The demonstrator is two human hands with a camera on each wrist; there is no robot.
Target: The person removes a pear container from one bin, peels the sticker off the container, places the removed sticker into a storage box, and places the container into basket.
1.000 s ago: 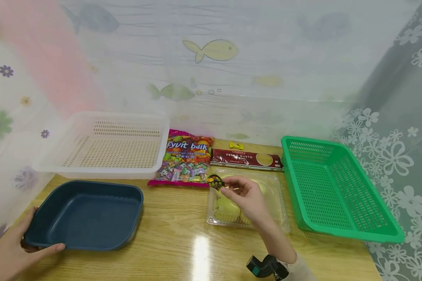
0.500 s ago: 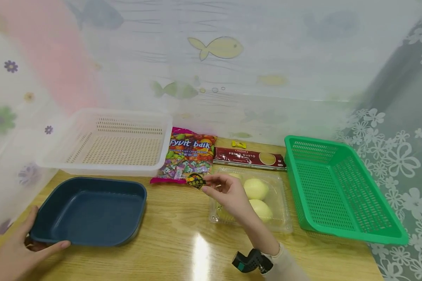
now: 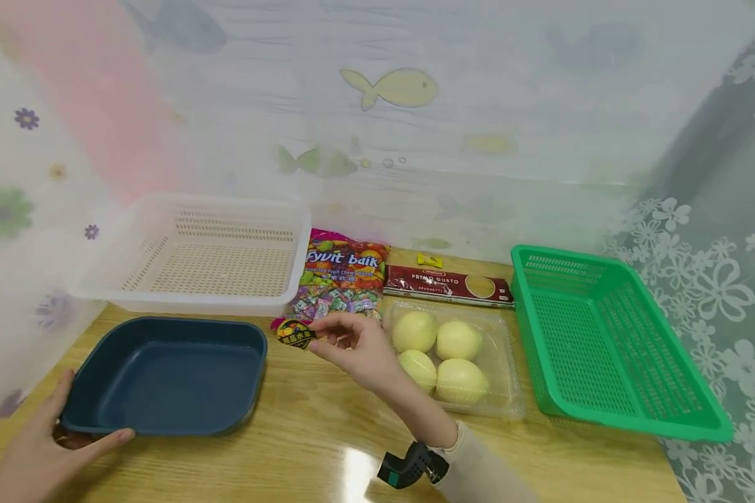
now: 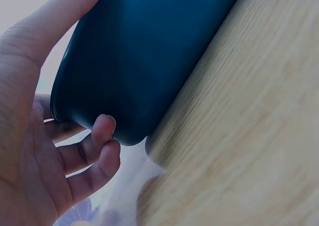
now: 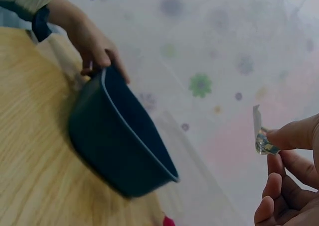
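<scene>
My left hand [image 3: 63, 436] grips the near-left corner of a dark blue plastic basin [image 3: 170, 381], thumb along the near rim and fingers round the left side. In the left wrist view, the fingers [image 4: 99, 159] curl against the basin wall [image 4: 134, 52]. My right hand [image 3: 361, 353] pinches a black-and-gold fruit sticker [image 3: 294, 334] between thumb and fingertips, above the table and right of the basin. The right wrist view shows the sticker [image 5: 264, 141] bent, its pale back partly visible. A clear plastic clamshell box [image 3: 506, 363] with several pale yellow round fruits lies behind the right forearm.
A white basket [image 3: 226, 304] stands behind the basin, and a green basket [image 3: 604, 349] stands at the right. Between them lie a candy bag [image 3: 342, 269], a spaghetti pack [image 3: 440, 285] and a small yellow packet [image 3: 430, 260]. A patterned curtain [image 3: 390, 140] hangs behind.
My right hand has carried the sticker left from over the clamshell box towards the basin, uncovering the fruits. My left hand keeps its grip on the basin.
</scene>
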